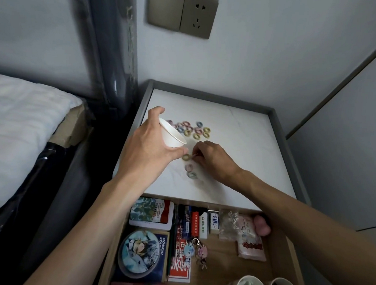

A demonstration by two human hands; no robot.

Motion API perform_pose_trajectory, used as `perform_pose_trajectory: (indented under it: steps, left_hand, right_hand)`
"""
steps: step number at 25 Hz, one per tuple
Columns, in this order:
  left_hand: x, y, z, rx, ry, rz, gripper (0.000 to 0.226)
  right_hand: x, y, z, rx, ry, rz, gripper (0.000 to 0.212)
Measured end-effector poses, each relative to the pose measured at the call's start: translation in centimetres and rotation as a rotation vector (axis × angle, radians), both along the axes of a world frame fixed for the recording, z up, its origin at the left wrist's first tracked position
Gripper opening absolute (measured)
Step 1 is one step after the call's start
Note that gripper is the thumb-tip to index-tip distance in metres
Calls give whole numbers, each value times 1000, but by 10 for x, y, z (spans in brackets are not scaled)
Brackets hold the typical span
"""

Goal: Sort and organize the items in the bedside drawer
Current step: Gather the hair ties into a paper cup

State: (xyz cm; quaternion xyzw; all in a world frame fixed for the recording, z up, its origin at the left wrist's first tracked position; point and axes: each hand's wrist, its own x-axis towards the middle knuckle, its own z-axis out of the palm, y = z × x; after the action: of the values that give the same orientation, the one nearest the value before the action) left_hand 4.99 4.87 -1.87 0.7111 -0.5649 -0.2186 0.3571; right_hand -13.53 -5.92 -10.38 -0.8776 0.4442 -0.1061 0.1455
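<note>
Head: left hand (147, 142) grips cup (172, 133); right hand (214, 157) pinches ring (185, 157).

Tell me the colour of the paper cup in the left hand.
White, plain inside and out; the paper cup shows best in the head view, tilted in the left hand.

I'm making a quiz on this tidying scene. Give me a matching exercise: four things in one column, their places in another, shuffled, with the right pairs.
Things:
1. white paper cup
2. pile of hair ties
3. round anime tin
4. wall socket

Places:
A. in the open drawer
B. held in the left hand
C. on the wall above the nightstand
D. loose on the nightstand top

Pairs: 1-B, 2-D, 3-A, 4-C
</note>
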Motion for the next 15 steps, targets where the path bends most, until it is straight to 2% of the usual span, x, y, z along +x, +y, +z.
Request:
perform_pose_trajectory:
  steps: [3,6,8,9,11,13,15]
  left_hand:
    - [1,1,1,1,8,-3,94]
    - [-1,2,1,0,33,-13,94]
    - [-3,1,0,-1,65,-20,95]
    - [-4,0,-1,7,73,-23,96]
    - [-8,-1,0,24,71,-30,98]
    - [-11,-3,1,21,76,-51,99]
    - [-11,-3,1,17,84,-57,99]
  right_hand:
    - [-3,-1,6,46,-55,-129,8]
    - [1,-2,48,98,-339,-238,2]
    - [12,2,87,114,-485,-172,6]
    - [19,7,105,143,-493,-94,6]
    - [33,20,129,222,-370,93,5]
    - [40,28,136,210,-146,232,13]
    - [39,26,135,223,-114,253,19]
